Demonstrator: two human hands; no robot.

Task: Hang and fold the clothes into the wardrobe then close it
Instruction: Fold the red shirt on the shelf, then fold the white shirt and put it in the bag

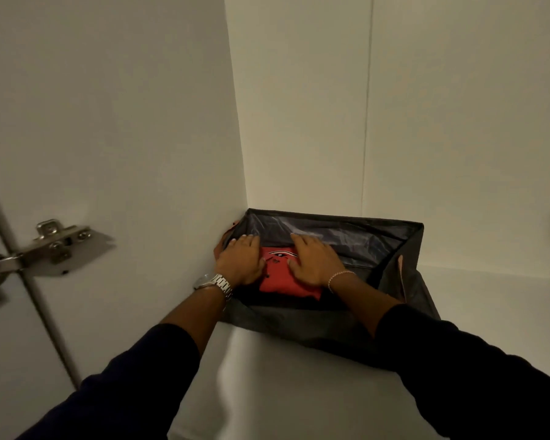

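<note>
Head view: inside the wardrobe [299, 106], white shelf [299, 392] carrying a dark fabric storage bin [346, 331] pushed into the back left corner of the shelf, against the side wall. Folded red shirt [286, 281] lies flat in the bin, toward its left end, collar and dark trim facing up.

Left hand [240, 257] lies palm-down on the shirt's left edge, fingers fairly straight, tips reaching the bin's far wall; looks like pressing, not pinching. Right hand [315, 260] lies palm-down on the shirt's right part, fingers spread and straight, tips also at the far wall lining. So both grips wide and flat on the cloth, holding nothing by curl. Shirt sits directly under and between the two hands, touching both palms.

Why so: likely flattening the fold and seating it low in the bin so it stays neat and leaves room on top. Bin tucked in the corner keeps the rest of the shelf to the right available.

Silver watch [216, 282] on left wrist, thin bracelet [338, 277] on right wrist, dark sleeves on both arms. Door hinge [45, 249] at left edge, door stands open, so closing step not yet done. Dark cloth seems to lie under the shirt; cannot tell what.
</note>
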